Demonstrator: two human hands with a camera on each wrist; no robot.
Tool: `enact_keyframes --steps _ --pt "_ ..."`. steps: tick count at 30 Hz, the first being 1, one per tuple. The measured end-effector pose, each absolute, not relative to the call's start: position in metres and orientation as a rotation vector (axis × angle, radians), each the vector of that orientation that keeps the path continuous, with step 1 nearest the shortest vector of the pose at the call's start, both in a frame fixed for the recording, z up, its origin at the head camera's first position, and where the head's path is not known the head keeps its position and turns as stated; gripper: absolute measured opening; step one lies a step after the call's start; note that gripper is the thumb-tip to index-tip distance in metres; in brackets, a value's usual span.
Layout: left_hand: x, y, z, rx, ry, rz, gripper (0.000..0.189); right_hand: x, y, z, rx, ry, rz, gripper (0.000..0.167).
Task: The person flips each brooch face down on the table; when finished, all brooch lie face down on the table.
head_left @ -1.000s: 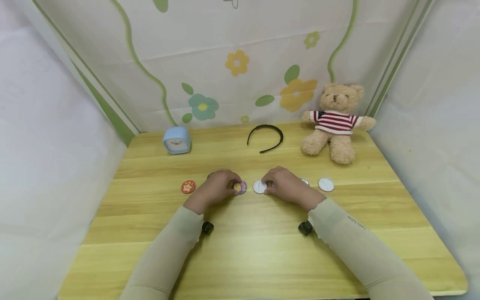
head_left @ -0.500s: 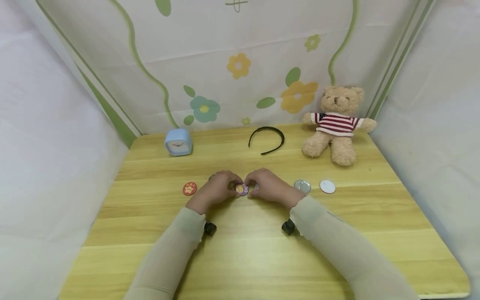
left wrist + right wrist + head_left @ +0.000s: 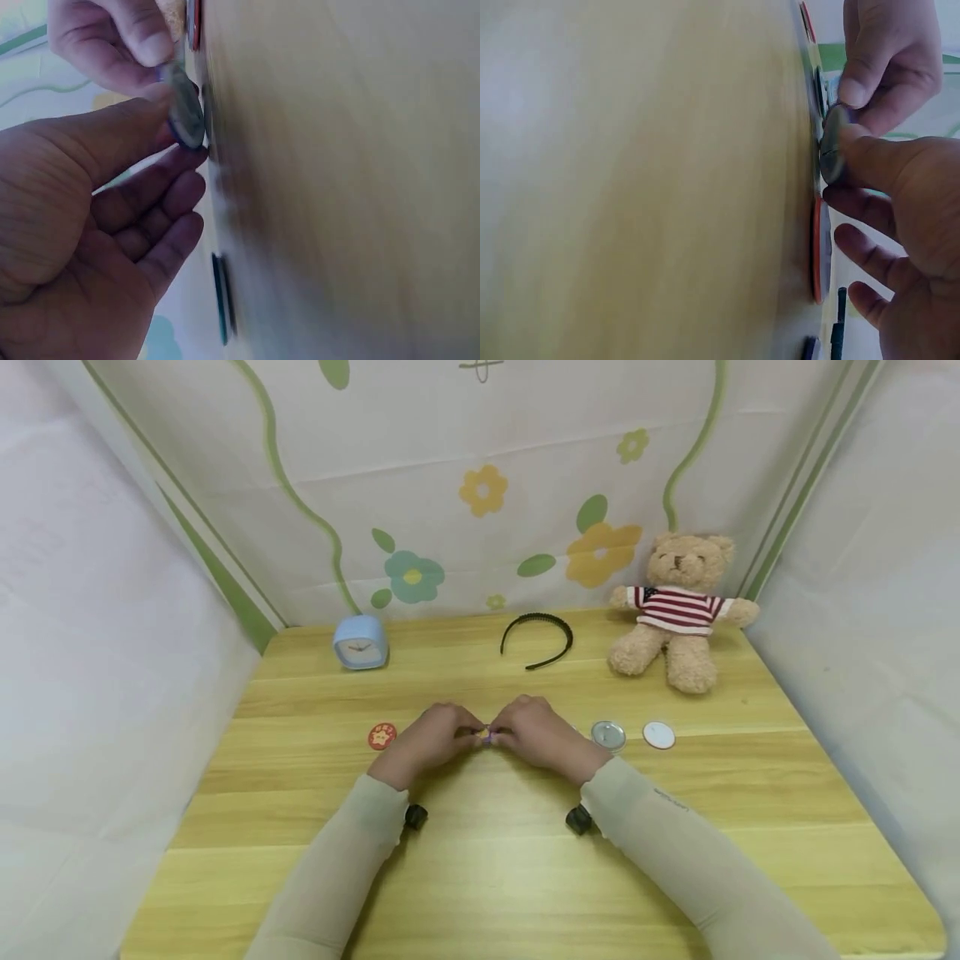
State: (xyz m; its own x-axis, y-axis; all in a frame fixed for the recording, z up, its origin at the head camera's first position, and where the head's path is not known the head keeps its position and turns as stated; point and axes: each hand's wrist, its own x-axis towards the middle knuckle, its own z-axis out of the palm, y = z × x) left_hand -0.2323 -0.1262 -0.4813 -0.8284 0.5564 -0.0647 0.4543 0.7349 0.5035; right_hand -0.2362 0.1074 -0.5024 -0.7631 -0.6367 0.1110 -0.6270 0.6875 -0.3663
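At the middle of the table, a round purple-edged pin badge (image 3: pixel 486 736) is pinched between both hands. My left hand (image 3: pixel 433 740) grips its left side with thumb and fingers. From the other side, my right hand (image 3: pixel 538 735) pinches it too. Both wrist views show the badge (image 3: pixel 185 109) tilted up on edge just over the wood, its back partly covered by thumbs. Below the left fingers lies a teal-edged badge (image 3: pixel 221 298). An orange-rimmed badge (image 3: pixel 821 251) lies beside the right hand's lower fingers.
A red star badge (image 3: pixel 382 737) lies left of the hands. To the right are a silver badge back (image 3: pixel 608 736) and a white disc (image 3: pixel 659 735). Behind stand a blue clock (image 3: pixel 361 642) and a teddy bear (image 3: pixel 678 610), with a black headband (image 3: pixel 567 635) between them.
My right hand has moved left from the white disc to the purple badge and now pinches it with the left hand. The badge has gone from lying face-up to tilted.
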Motion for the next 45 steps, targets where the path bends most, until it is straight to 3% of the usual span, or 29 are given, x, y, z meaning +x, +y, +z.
enact_keyframes --steps 5,11,16,21,26,37,45 --pt "-0.23 -0.127 -0.479 0.858 2.786 0.696 0.024 -0.236 0.11 -0.501 -1.067 2.925 -0.702 0.021" --pt "-0.231 -0.122 -0.479 0.782 2.846 0.77 0.016 -0.236 0.105 -0.499 -1.001 2.954 -0.773 0.006" --pt "-0.23 -0.121 -0.482 0.703 2.821 0.802 0.013 -0.236 0.105 -0.502 -1.008 2.933 -0.756 0.005" --pt "-0.231 -0.118 -0.481 0.668 2.77 0.796 0.021 -0.234 0.108 -0.501 -0.958 2.888 -0.766 0.012" --pt "-0.233 -0.116 -0.482 0.693 2.763 0.703 0.017 -0.235 0.109 -0.501 -0.978 2.819 -0.776 0.026" --pt "-0.232 -0.118 -0.484 0.814 2.733 0.678 0.014 -0.234 0.109 -0.502 -1.012 2.788 -0.713 0.022" --pt "-0.237 -0.16 -0.476 0.688 2.753 0.774 0.037 -0.236 0.11 -0.502 -0.983 2.774 -0.665 0.028"
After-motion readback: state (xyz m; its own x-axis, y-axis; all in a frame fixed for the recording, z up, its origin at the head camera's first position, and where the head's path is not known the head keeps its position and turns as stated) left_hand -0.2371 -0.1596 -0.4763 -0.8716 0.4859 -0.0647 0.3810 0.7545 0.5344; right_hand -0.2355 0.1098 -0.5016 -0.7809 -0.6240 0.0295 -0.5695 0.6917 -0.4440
